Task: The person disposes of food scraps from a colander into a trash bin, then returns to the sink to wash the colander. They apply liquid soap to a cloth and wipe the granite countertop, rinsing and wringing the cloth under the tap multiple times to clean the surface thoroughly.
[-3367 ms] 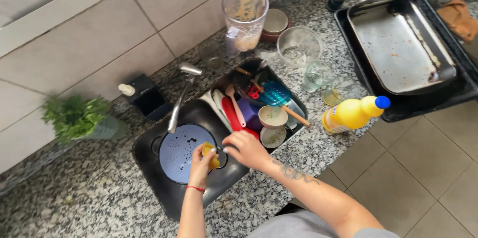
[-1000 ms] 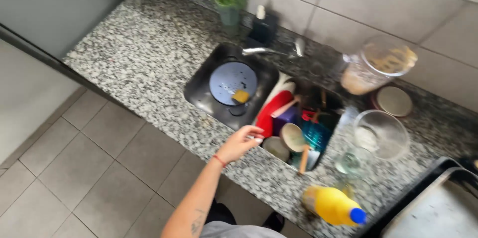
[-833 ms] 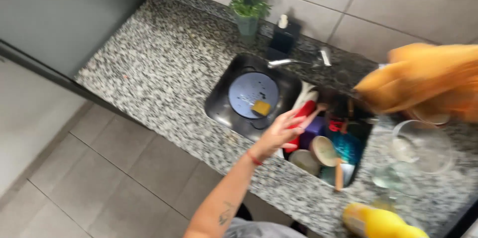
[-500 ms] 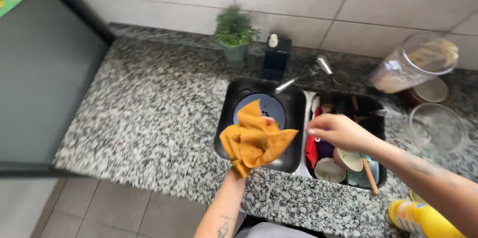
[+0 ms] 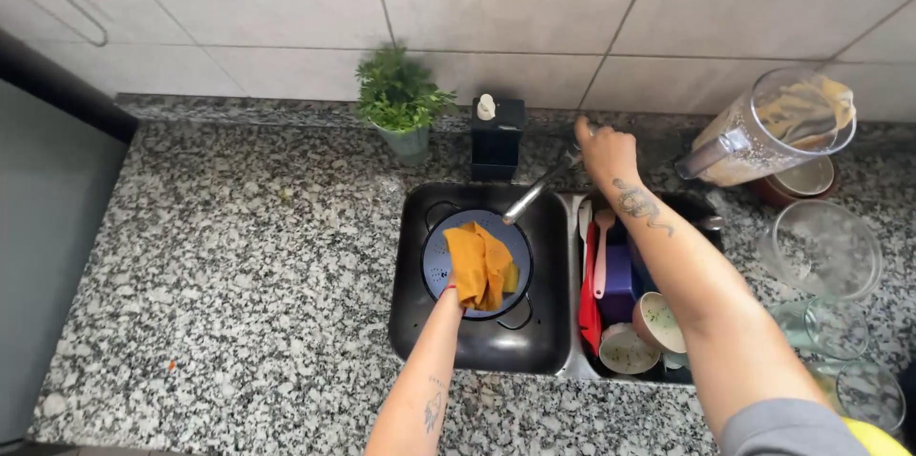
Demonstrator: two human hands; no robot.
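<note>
Two bare forearms. Right forearm (image 5: 701,275): dark curling tattoo just below the wrist; grey sleeve (image 5: 787,427) at the upper arm. Left forearm (image 5: 420,380): small tattoo mid-length; thin red band at the wrist.

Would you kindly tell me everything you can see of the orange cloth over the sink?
The orange cloth is a soft, mustard-orange fabric, crumpled and folded on itself, hanging in loose pleats. The left hand, mostly hidden beneath it, grips its lower edge. It sits over the round blue perforated colander in the black left basin, just below the faucet spout. Whether it is wet cannot be told.
</note>
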